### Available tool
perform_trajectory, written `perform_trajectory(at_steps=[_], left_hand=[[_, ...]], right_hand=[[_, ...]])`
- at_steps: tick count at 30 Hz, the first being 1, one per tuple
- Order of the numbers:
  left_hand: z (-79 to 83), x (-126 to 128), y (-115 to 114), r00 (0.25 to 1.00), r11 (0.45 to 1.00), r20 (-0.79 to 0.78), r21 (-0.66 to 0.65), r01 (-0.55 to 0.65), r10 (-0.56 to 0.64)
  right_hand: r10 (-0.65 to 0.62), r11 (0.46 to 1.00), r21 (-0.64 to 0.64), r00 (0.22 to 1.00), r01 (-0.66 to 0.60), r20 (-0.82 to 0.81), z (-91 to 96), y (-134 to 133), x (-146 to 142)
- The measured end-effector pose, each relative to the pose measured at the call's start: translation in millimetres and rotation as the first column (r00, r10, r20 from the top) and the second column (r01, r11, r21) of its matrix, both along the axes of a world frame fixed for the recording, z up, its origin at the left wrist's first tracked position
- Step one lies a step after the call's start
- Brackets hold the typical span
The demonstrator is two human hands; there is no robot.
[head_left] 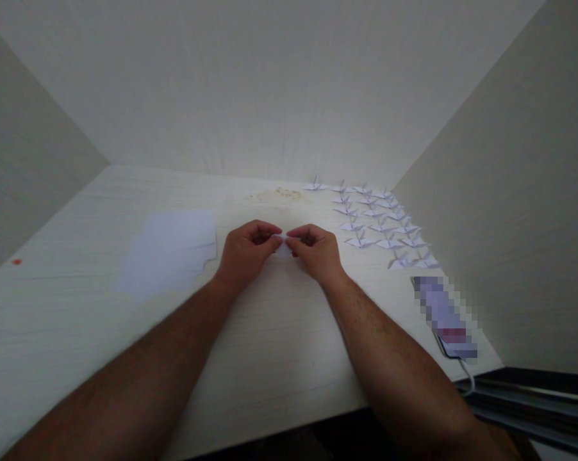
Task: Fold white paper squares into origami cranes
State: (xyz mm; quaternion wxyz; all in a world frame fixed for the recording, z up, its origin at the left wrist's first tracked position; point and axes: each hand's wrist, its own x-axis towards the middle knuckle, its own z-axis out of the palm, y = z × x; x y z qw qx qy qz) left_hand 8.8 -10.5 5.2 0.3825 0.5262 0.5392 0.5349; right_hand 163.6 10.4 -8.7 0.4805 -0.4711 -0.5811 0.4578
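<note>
Between my two hands, just above the middle of the table, is a small piece of white paper (284, 246), mostly hidden by the fingers. My left hand (250, 250) pinches its left side between thumb and fingertips. On the other side, my right hand (316, 250) pinches it the same way, the two sets of fingertips almost meeting. How the paper is folded is too small to make out. Several folded white paper cranes (361, 241) stand in rows on the table to the right of my hands.
Loose white paper sheets (173, 250) lie left of my hands. A phone (445, 317), blurred out, rests near the right edge with a white cable (469, 374). Walls enclose the pale table (279, 358) at the back and sides. A small orange spot (16, 262) marks the far left.
</note>
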Motion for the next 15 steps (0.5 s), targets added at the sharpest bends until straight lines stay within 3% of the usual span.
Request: perform_trajectory(at_steps=[5,15], left_hand=[[3.5,-0.3,-0.6,1.000,1.000,0.007,-0.021,-0.009,0.009],[-4.2,-3.5,2.3,0.990,0.999,0.140,-0.015,-0.028,0.030]], right_hand=[[0.008,1.000,-0.001,1.000,-0.008,-0.013,0.4,-0.1,-0.2],[0.022,0.997,-0.076,0.998,-0.026,-0.061,4.5,-0.3,0.3]])
